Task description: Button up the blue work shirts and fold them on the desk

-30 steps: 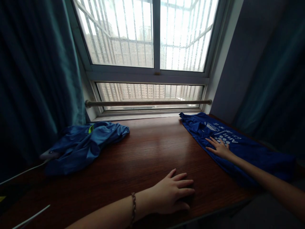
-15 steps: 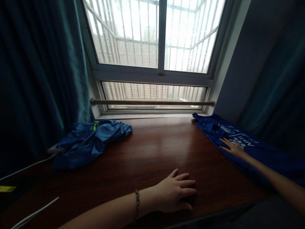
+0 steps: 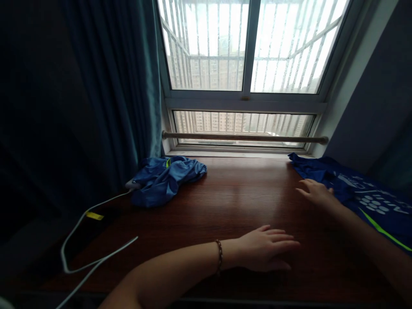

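My left hand (image 3: 268, 249) lies flat and open on the dark wooden desk (image 3: 225, 201), fingers stretched to the right; a beaded bracelet (image 3: 219, 256) circles its wrist. My right hand (image 3: 317, 192) hovers open over the desk, at the left edge of a blue garment with white print (image 3: 363, 193) spread out at the right. A second blue garment (image 3: 164, 178) lies crumpled at the desk's far left, well away from both hands.
A window with bars (image 3: 247, 47) and a horizontal rod (image 3: 244, 137) runs behind the desk. Teal curtains (image 3: 128, 86) hang at the left. A white cable (image 3: 86, 240) with a yellow tag loops over the desk's left end.
The view has swung left. My right hand has lifted off the printed garment and moved left to its edge. My left hand stays flat on the wood.
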Motion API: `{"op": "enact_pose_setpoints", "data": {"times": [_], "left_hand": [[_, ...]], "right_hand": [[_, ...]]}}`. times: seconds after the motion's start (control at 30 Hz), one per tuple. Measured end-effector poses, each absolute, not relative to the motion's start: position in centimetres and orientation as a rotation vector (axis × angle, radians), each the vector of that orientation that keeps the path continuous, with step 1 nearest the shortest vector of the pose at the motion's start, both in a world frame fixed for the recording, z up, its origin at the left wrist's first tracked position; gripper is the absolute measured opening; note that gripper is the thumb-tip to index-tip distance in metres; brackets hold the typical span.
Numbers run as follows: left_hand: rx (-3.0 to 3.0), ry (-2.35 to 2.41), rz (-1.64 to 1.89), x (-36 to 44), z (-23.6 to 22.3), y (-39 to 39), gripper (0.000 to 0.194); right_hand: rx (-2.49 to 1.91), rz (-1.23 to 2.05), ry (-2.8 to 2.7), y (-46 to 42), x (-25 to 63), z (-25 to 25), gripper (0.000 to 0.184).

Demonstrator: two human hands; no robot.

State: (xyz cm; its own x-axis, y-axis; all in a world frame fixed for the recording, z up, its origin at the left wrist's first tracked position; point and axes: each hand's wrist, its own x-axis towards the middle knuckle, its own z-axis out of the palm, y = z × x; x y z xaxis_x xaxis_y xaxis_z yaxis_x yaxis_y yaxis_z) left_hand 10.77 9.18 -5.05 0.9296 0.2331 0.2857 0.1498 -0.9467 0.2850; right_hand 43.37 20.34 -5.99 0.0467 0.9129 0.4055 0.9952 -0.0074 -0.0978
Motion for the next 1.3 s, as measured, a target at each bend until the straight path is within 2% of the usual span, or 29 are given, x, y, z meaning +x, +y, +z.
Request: {"op": "enact_pose_setpoints", "data": {"times": [0.1,0.17,0.3,0.37,0.5,0.57,0.7,0.73,0.77,0.87,0.93,1.03,1.17,1.2,1.3], "left_hand": [[2.881,0.696,0.682,9.4,-4.5,13.1,0.052],[2.843,1.198,0.841,7.2,-4.2,16.8,0.049],[2.295,2.42,0.962,-0.3,-3.8,23.3,0.052],[1.957,2.68,0.858,-4.0,-3.9,25.0,0.056],[1.863,2.572,0.695,-6.7,-4.1,26.1,0.036],[1.998,2.425,0.682,-5.2,-4.0,25.8,0.026],[2.303,1.991,0.691,1.5,-4.2,22.6,0.018],[2.389,1.803,0.689,3.2,-4.3,21.1,0.016],[2.476,1.413,0.677,4.9,-4.3,19.5,0.016],[2.389,0.48,0.3,8.3,-3.8,14.1,0.017],[2.193,0.19,0.139,9.3,-2.8,11.4,0.025],[2.114,0.228,0.25,9.2,-1.0,10.4,0.028],[2.356,0.657,0.515,7.1,0.5,13.5,0.025],[2.434,0.756,0.494,6.3,0.6,14.5,0.031],[2.588,1.025,0.213,4.1,0.1,16.8,0.082]], "right_hand": [[-1.824,-0.32,-2.002,20.0,34.2,-6.8,0.038],[-1.755,-0.374,-2.039,19.8,30.7,-8.0,0.034],[-1.636,-0.184,-2.172,19.9,30.3,-10.0,0.032],[-1.551,-0.077,-2.192,20.2,31.6,-10.4,0.032],[-1.469,0.029,-2.146,20.6,32.8,-10.5,0.033],[-1.439,0.06,-2.12,20.5,32.6,-10.4,0.033],[-1.357,0.132,-2.053,19.9,31.8,-9.6,0.031],[-1.334,0.156,-2.018,19.6,31.5,-9.3,0.031],[-1.315,0.188,-1.978,19.3,31.3,-8.9,0.032],[-1.27,0.344,-1.876,18.3,30.7,-7.7,0.035],[-1.222,0.451,-1.853,17.9,30.4,-7.1,0.037],[-1.18,0.51,-1.915,17.7,30.2,-6.9,0.047],[-1.261,0.568,-2.021,18.0,30.4,-7.1,0.062],[-1.279,0.578,-2.014,18.0,30.4,-7.1,0.061],[-1.295,0.576,-1.939,18.0,30.5,-6.7,0.054]]}}
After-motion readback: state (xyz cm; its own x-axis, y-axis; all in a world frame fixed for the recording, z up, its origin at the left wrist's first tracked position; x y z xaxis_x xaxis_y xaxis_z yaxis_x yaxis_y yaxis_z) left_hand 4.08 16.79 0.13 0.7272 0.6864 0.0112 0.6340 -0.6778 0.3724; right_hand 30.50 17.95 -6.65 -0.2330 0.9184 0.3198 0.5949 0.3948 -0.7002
